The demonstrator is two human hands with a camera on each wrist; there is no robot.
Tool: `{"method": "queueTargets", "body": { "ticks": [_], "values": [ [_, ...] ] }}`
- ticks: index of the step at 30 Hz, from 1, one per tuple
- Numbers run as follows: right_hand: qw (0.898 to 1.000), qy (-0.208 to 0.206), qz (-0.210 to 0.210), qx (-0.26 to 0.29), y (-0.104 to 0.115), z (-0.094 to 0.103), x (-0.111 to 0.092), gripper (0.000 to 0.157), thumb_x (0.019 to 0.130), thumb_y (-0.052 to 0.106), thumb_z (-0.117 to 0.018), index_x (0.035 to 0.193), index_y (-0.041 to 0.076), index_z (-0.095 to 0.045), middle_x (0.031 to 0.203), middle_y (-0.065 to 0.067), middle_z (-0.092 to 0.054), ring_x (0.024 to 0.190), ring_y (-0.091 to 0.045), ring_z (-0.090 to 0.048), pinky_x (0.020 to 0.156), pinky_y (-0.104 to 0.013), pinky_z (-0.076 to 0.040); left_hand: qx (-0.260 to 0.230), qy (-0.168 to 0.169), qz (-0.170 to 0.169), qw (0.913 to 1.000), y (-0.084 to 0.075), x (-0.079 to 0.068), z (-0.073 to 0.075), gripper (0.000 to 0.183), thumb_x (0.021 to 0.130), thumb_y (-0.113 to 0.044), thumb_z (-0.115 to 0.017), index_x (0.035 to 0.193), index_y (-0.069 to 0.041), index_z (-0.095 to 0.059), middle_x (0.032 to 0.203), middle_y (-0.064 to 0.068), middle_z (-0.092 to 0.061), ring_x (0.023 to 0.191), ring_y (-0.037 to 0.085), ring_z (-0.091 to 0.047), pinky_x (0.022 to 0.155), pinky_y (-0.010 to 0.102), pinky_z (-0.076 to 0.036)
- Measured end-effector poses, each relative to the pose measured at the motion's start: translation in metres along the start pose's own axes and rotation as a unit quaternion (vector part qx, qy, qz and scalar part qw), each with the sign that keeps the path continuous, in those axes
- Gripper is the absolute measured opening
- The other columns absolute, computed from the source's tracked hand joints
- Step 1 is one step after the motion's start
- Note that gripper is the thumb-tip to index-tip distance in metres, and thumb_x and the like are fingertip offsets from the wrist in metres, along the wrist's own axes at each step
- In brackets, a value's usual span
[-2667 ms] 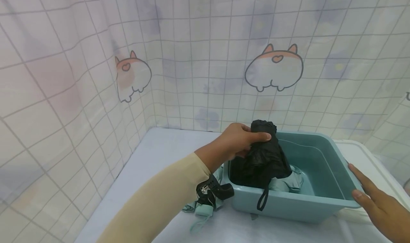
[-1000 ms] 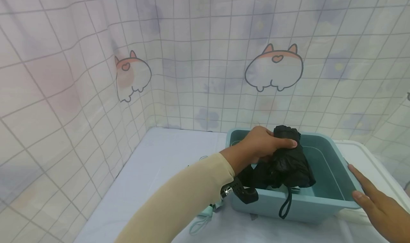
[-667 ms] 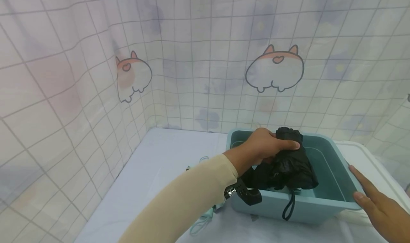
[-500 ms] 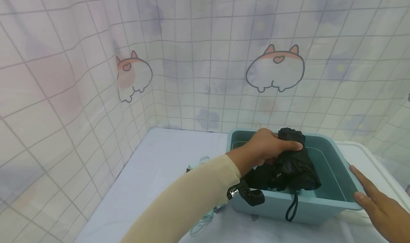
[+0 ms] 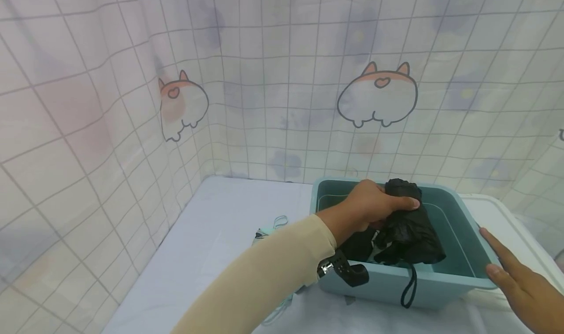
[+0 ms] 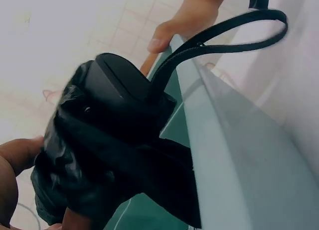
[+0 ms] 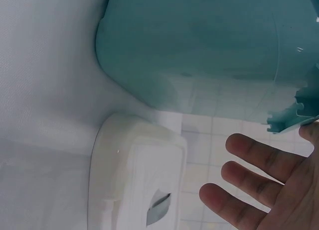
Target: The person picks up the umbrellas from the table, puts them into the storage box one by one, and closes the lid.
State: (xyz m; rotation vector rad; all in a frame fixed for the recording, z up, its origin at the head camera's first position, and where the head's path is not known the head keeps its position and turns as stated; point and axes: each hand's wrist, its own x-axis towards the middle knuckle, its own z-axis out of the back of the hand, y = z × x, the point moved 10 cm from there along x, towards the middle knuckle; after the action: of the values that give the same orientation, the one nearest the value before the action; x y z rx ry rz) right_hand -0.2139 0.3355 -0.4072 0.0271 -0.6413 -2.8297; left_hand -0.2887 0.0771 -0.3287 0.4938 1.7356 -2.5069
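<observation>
In the head view my left hand [image 5: 370, 206] pinches a black folded umbrella [image 5: 411, 236], thumb on the near side, above the blue-green basin [image 5: 440, 276]. The umbrella's wrist loop [image 5: 409, 287] hangs over the basin's front wall. Up close in the left wrist view, the umbrella's dark handle end [image 6: 119, 85] points at the rim, its loose fabric bunched behind. Another black item [image 5: 357, 246] lies inside the basin, partly behind my left wrist. My right hand [image 5: 524, 285] touches the basin's right rim with its thumb and forefinger; the right wrist view has its other fingers [image 7: 254, 182] straight and spread.
A teal item with a cord loop [image 5: 280, 221] lies on the white table [image 5: 211, 236] left of the basin, mostly hidden under my sleeve [image 5: 264, 270]. Right of the basin stands a white lidded box [image 7: 144, 175] with a grey latch. A grid-patterned curtain [image 5: 282, 79] hangs behind.
My left hand has carried the black umbrella rightward and slightly down across the basin, from its left part to the middle, covering the teal item seen inside earlier. The right hand stays at the rim.
</observation>
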Motion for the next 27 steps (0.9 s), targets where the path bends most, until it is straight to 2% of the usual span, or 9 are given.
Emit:
{"method": "queueTargets", "body": {
  "ticks": [7, 13, 16, 19, 20, 21, 24, 25, 27],
  "values": [
    [1.0, -0.019, 0.019, -0.001, 0.001, 0.003, -0.001, 0.071, 0.112, 0.029, -0.034, 0.162, 0.01, 0.014, 0.143, -0.05, -0.03, 0.108, -0.076, -0.047, 0.07, -0.082, -0.043, -0.062, 0.065, 0.011, 0.9959, 0.005, -0.003, -0.012, 0.057, 0.088, -0.027, -0.083, 0.134, -0.005, -0.059, 0.093, 0.008, -0.072, 0.068, 0.024, -0.074, 0.07, 0.04, -0.061],
    [1.0, -0.018, 0.018, -0.005, -0.001, 0.004, 0.0, 0.071, 0.112, 0.031, -0.033, 0.162, 0.009, 0.013, 0.143, -0.05, -0.03, 0.107, -0.076, -0.047, 0.069, -0.083, -0.043, -0.058, 0.099, 0.022, 0.9932, 0.008, -0.006, -0.012, 0.058, 0.091, -0.025, -0.081, 0.139, -0.005, -0.057, 0.096, 0.007, -0.071, 0.073, 0.025, -0.075, 0.07, 0.041, -0.062],
    [1.0, -0.02, 0.018, -0.005, -0.001, 0.005, 0.0, 0.071, 0.112, 0.031, -0.033, 0.162, 0.009, 0.013, 0.141, -0.051, -0.032, 0.105, -0.075, -0.049, 0.068, -0.082, -0.043, -0.031, 0.101, 0.02, 0.9942, 0.009, -0.005, -0.006, 0.057, 0.091, -0.029, -0.08, 0.139, -0.007, -0.059, 0.096, 0.004, -0.072, 0.071, 0.023, -0.075, 0.096, 0.051, -0.053],
    [1.0, -0.021, 0.02, -0.006, -0.001, 0.006, -0.001, 0.071, 0.112, 0.03, -0.033, 0.162, 0.009, 0.012, 0.14, -0.051, -0.033, 0.104, -0.075, -0.049, 0.068, -0.082, -0.044, -0.018, 0.1, 0.016, 0.9947, 0.01, -0.005, 0.001, 0.056, 0.091, -0.032, -0.08, 0.138, -0.008, -0.059, 0.095, 0.002, -0.073, 0.07, 0.022, -0.075, 0.107, 0.062, -0.041],
    [1.0, -0.021, 0.021, -0.005, 0.0, 0.006, -0.001, 0.071, 0.112, 0.03, -0.033, 0.162, 0.009, 0.012, 0.139, -0.051, -0.033, 0.104, -0.075, -0.049, 0.068, -0.082, -0.044, -0.018, 0.101, 0.014, 0.9946, 0.01, -0.005, 0.004, 0.056, 0.091, -0.032, -0.08, 0.137, -0.007, -0.06, 0.095, 0.002, -0.072, 0.07, 0.022, -0.075, 0.107, 0.063, -0.041],
    [1.0, -0.022, 0.021, -0.005, 0.0, 0.006, -0.001, 0.071, 0.112, 0.03, -0.034, 0.162, 0.009, 0.012, 0.139, -0.051, -0.033, 0.104, -0.075, -0.049, 0.067, -0.082, -0.043, -0.023, 0.104, 0.011, 0.9943, 0.01, -0.005, 0.006, 0.055, 0.091, -0.03, -0.079, 0.137, -0.006, -0.059, 0.096, 0.003, -0.072, 0.071, 0.022, -0.075, 0.102, 0.059, -0.047],
    [1.0, -0.019, 0.019, -0.006, -0.001, 0.006, 0.0, 0.071, 0.112, 0.03, -0.033, 0.162, 0.009, 0.012, 0.139, -0.051, -0.033, 0.104, -0.075, -0.05, 0.068, -0.083, -0.043, -0.038, 0.118, 0.0, 0.9923, 0.009, -0.007, 0.012, 0.054, 0.092, -0.025, -0.079, 0.137, -0.003, -0.059, 0.101, 0.007, -0.071, 0.076, 0.023, -0.075, 0.081, 0.046, -0.06],
    [1.0, -0.017, 0.017, -0.006, -0.002, 0.005, 0.0, 0.071, 0.112, 0.03, -0.033, 0.162, 0.009, 0.012, 0.14, -0.051, -0.032, 0.104, -0.075, -0.049, 0.068, -0.083, -0.043, -0.039, 0.124, -0.005, 0.9915, 0.008, -0.007, 0.014, 0.054, 0.093, -0.024, -0.078, 0.137, -0.002, -0.058, 0.104, 0.009, -0.071, 0.078, 0.023, -0.074, 0.076, 0.043, -0.062],
    [1.0, -0.012, 0.013, -0.005, -0.003, 0.004, 0.001, 0.071, 0.112, 0.031, -0.032, 0.162, 0.009, 0.013, 0.141, -0.051, -0.03, 0.105, -0.076, -0.048, 0.068, -0.083, -0.043, -0.028, 0.128, -0.015, 0.9913, 0.007, -0.009, 0.019, 0.054, 0.093, -0.024, -0.078, 0.139, -0.003, -0.057, 0.108, 0.009, -0.071, 0.08, 0.022, -0.074, 0.075, 0.043, -0.062]
  ]
}}
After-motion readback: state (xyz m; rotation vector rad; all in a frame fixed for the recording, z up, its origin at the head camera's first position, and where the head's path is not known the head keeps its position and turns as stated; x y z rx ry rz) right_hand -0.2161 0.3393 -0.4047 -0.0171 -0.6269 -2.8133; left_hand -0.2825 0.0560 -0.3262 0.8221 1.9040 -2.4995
